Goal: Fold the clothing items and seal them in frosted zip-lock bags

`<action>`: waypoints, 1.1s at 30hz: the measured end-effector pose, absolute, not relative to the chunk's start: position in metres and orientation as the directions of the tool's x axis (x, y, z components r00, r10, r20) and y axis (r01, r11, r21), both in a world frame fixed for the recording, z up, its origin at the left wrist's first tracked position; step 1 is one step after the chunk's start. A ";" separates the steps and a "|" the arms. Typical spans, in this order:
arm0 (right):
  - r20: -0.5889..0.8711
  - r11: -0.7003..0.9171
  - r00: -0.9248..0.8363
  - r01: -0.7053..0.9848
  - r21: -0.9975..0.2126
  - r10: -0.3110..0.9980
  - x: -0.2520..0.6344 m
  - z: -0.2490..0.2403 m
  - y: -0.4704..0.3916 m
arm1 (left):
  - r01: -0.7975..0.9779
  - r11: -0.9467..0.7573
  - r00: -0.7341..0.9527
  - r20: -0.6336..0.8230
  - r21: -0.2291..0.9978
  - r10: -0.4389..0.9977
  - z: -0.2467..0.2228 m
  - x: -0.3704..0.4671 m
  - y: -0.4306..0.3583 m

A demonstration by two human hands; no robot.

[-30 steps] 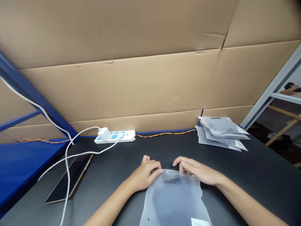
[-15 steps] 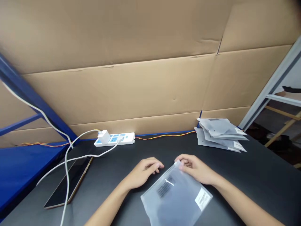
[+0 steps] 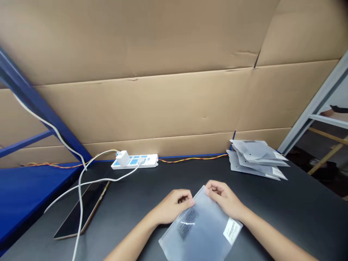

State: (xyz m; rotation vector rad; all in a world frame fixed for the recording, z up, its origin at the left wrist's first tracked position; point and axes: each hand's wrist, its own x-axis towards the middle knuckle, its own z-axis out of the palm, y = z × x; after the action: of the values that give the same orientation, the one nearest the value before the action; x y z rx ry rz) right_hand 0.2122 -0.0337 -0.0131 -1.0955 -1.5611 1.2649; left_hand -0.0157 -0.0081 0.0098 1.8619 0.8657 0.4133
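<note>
A frosted plastic zip bag (image 3: 206, 232) with a white barcode label (image 3: 232, 230) and a block of dark print lies tilted in front of me, its lower end cut off by the frame. My left hand (image 3: 176, 206) pinches the bag's upper-left edge between thumb and curled fingers. At the top corner, my right hand (image 3: 224, 197) grips the bag with thumb on top and fingers bent behind. Whether anything is inside the bag I cannot tell.
Several similar frosted bags (image 3: 255, 157) are stacked at the back right of the black table (image 3: 285, 214). A white power strip (image 3: 149, 160) with a plugged-in charger (image 3: 123, 158) lies at the back. White cables (image 3: 81, 203) cross a dark tablet (image 3: 81, 214) on the left. Cardboard (image 3: 163, 105) stands behind.
My left hand has moved right and closed on the bag's edge, where it was apart from it before. My right hand keeps its hold near the top corner. The view has shifted slightly.
</note>
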 end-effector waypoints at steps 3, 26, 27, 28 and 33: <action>0.075 0.102 -0.209 0.125 -0.987 0.975 0.223 -0.018 -0.026 | 0.401 -0.257 0.697 -0.111 0.879 0.709 0.012 -0.028 0.000; 0.164 0.190 -0.116 0.276 -0.942 0.980 0.290 -0.043 -0.002 | 0.842 -0.507 0.445 0.295 0.183 0.846 -0.006 -0.089 0.013; 0.222 0.225 -0.047 0.327 -0.918 0.974 0.299 -0.041 -0.001 | 0.855 -0.489 0.429 0.293 0.172 0.854 -0.007 -0.104 0.022; 0.285 0.255 0.024 0.380 -0.889 0.958 0.307 -0.040 0.000 | 0.868 -0.470 0.411 0.300 0.161 0.861 -0.007 -0.117 0.031; 0.506 0.294 0.235 0.586 -0.755 0.830 0.333 -0.032 -0.001 | 0.863 -0.485 0.407 0.378 0.140 0.832 -0.014 -0.157 0.054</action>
State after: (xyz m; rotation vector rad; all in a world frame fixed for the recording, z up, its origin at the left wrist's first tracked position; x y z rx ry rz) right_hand 0.3325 -0.0008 -0.0317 -1.3931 -1.4526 0.2765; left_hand -0.1569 0.0539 -0.0142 2.6986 1.6295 0.6511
